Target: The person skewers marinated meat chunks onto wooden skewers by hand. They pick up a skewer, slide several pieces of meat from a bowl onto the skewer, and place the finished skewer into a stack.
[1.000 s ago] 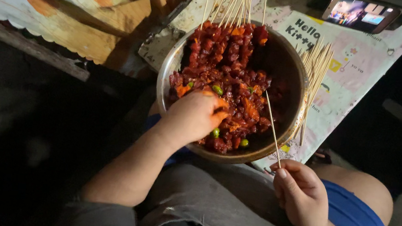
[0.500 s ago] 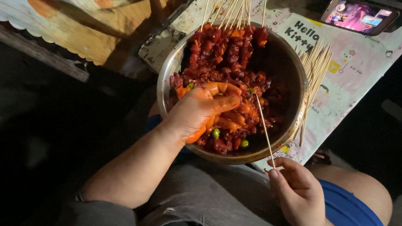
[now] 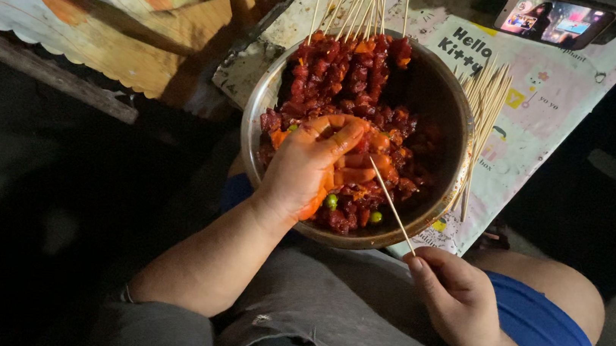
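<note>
The left hand (image 3: pixel 307 167) is in the big metal bowl (image 3: pixel 252 121), fingers curled around a lump of red meat (image 3: pixel 354 172). The right hand (image 3: pixel 455 299) sits just outside the bowl's near rim and pinches a thin wooden stick (image 3: pixel 390 203) between thumb and fingers, its tip resting at the meat the left hand holds. This looks like the step of putting meat on the stick. The stick needs a straight push through the piece. More sticks (image 3: pixel 484 111) lean on the far rim.

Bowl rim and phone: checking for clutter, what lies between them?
In the head view, between the bowl and phone lie loose bamboo skewers on a printed sheet.
</note>
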